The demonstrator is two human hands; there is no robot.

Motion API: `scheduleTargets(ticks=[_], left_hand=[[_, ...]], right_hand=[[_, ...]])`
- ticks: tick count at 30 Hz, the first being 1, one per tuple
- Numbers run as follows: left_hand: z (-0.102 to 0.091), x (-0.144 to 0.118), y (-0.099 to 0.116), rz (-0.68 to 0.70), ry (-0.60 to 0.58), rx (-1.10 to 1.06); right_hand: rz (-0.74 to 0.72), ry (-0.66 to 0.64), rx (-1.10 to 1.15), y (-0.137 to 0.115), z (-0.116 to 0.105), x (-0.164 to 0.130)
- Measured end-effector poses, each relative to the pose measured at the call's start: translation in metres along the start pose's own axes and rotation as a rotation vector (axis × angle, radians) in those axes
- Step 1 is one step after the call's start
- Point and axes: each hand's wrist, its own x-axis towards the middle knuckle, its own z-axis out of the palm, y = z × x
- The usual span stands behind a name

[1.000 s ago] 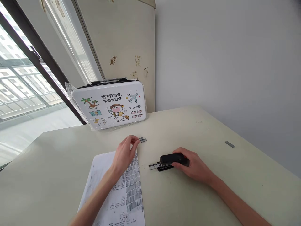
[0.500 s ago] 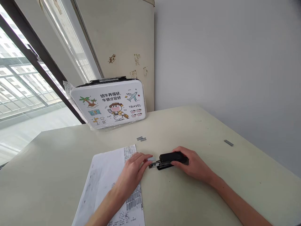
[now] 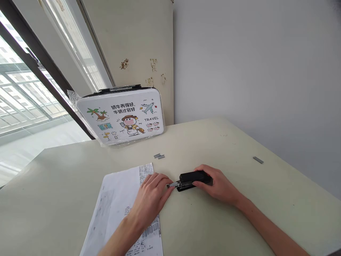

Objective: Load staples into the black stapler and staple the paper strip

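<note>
A black stapler (image 3: 193, 177) lies on the table with its metal tray slid out from the front, toward the left. My right hand (image 3: 220, 185) is closed around its rear, thumb on the near side and fingers over the far side. At the tray's outer end, my left hand (image 3: 153, 192) is closed in a pinch. A grey strip of staples (image 3: 174, 184) sits at the tray, against the left fingertips; the fingers partly cover its end. Under my left wrist and forearm lie printed paper sheets (image 3: 117, 190).
Two short staple strips (image 3: 159, 156) lie beyond my left hand. Another staple strip (image 3: 258, 160) rests near the table's right edge. A white cartoon-printed case (image 3: 122, 115) in clear wrap stands at the back left, before a cabinet. A grey wall (image 3: 253, 71) borders the right side.
My left hand has brought the staple strip down from beside the tray onto it, and its fingers have closed in at the tray's end. My right hand keeps its grip on the stapler.
</note>
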Motion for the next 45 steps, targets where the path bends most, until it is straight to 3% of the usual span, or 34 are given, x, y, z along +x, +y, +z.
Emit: scheduleTargets(ticks=[18,23,27,32,39,45], left_hand=[[0.004,-0.002,0.001,0.024,0.008,0.055],[-0.005,-0.004,-0.014,0.011,-0.088,-0.035],[-0.015,-0.003,-0.029,0.092,-0.175,-0.188],[-0.011,0.006,-0.027,0.163,-0.209,-0.215],[0.003,0.031,-0.018,0.035,-0.198,-0.215],[0.006,0.045,-0.014,0.007,-0.242,-0.213]], right_hand=[[0.019,-0.004,-0.006,-0.001,0.000,-0.001],[0.021,0.003,0.035,-0.001,0.000,-0.001],[0.004,-0.027,0.096,-0.004,-0.002,0.001],[-0.073,-0.079,0.179,-0.004,0.002,0.001],[-0.117,-0.089,0.230,-0.004,0.007,0.000],[-0.129,-0.071,0.260,-0.004,0.008,-0.001]])
